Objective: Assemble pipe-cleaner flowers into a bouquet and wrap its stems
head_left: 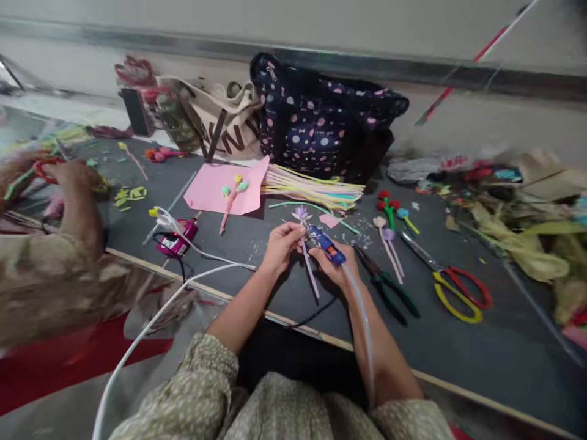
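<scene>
Purple flower [301, 214] is upright above the tabletop [504, 342], its stem pinched in my left grip [280, 245]; my right grip [338, 276] closes around a blue corded tool [323, 240] beside it. Leftward, a magenta device [189, 230] wears an unreadably small white label [180, 247]. Farthest, a beige bag [236, 122] shows big letters, N among them.

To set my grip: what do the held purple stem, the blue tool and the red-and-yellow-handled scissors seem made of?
Purple stem: matte and soft-looking, perhaps chenille pipe cleaner; its texture is too blurred to confirm.
Blue tool: likely hard plastic, judging by its moulded-looking body.
Scissors: blades apparently metal, with a grey sheen; handles probably plastic, solid red and yellow.
</scene>
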Available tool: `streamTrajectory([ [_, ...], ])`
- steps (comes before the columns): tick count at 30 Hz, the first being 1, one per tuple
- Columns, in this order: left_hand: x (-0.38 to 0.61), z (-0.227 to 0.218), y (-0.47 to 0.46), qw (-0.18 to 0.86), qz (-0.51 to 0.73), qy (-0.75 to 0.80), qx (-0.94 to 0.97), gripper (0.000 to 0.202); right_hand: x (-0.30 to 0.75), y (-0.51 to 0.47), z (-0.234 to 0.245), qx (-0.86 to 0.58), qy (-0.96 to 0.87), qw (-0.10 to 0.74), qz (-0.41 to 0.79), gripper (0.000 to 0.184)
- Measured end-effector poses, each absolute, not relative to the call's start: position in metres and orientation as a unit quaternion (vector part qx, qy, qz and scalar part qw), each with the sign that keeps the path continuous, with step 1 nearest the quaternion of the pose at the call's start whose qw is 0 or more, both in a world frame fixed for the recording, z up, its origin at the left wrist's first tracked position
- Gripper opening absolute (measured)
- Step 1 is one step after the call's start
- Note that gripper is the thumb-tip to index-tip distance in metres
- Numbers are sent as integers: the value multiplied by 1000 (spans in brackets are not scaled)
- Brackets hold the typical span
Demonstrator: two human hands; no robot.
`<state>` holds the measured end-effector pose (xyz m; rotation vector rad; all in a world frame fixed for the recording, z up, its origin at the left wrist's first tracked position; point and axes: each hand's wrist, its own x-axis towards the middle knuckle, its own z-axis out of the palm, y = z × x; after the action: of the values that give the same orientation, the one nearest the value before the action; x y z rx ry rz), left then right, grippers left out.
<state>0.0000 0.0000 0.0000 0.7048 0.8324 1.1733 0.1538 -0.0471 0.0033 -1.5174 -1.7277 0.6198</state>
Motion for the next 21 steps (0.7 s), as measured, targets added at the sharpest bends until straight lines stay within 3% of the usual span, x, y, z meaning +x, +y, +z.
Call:
streamTrajectory([
  [21, -3, 2, -1, 688, 531, 374, 323, 25, 154, -47, 5, -603, -669, 358, 247, 36],
])
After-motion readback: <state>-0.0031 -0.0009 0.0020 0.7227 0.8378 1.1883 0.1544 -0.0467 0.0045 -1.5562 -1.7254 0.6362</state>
